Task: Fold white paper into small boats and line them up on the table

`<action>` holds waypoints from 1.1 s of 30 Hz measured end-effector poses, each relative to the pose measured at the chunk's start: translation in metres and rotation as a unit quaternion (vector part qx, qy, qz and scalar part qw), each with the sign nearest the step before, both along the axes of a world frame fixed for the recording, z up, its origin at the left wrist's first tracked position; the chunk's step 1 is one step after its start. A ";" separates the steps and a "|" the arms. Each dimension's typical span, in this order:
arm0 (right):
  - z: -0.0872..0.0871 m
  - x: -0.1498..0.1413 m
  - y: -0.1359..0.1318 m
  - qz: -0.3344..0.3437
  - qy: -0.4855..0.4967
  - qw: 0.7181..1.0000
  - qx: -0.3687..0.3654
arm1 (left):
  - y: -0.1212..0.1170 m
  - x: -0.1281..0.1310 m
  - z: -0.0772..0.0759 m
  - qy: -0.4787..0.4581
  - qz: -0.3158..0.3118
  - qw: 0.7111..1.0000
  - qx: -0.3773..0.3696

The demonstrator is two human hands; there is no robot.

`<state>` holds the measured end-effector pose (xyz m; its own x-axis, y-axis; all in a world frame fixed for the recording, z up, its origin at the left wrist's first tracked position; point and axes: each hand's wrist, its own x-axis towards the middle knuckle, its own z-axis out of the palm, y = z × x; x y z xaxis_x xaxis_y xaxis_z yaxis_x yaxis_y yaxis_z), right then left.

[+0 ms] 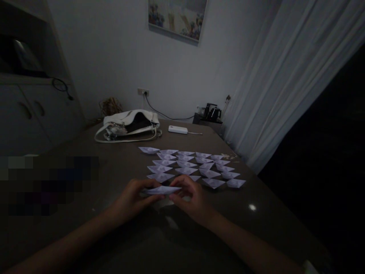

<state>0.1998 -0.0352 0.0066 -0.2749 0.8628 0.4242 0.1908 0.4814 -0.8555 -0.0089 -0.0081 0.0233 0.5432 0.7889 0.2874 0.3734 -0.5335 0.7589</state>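
A folded white paper boat (pixel 163 190) is held between my two hands, just above the near part of the dark table. My left hand (pixel 136 195) pinches its left side, thumb below and fingers above. On the other side, my right hand (pixel 190 195) has its thumb and fingers closed around the boat's right end. Just beyond my hands stand several more paper boats (pixel 186 171) in rough rows on the tabletop. One boat (pixel 194 178) is partly hidden behind my right hand.
The dark table (pixel 119 163) also bears a white handbag (pixel 131 123) at the back left and a white power bank (pixel 178 129) with a short cable. A black kettle (pixel 214 113) stands on a low stand beyond. A pale curtain (pixel 256 83) hangs along the right.
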 end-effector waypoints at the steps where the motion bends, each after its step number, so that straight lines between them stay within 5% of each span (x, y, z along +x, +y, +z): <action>1: 0.001 0.000 0.000 -0.001 -0.023 1.000 0.008 | -0.001 0.000 0.000 0.001 -0.009 1.000 -0.004; 16: 0.004 -0.004 -0.004 -0.022 -0.053 0.998 0.017 | -0.004 0.002 0.002 0.032 -0.021 0.999 -0.026; 26: -0.001 -0.004 0.001 -0.025 0.011 0.997 -0.077 | 0.001 0.002 0.001 0.045 -0.001 0.998 -0.051; 33: -0.004 -0.004 0.003 0.014 0.052 0.988 -0.145 | -0.001 0.005 0.002 0.003 0.032 0.989 -0.142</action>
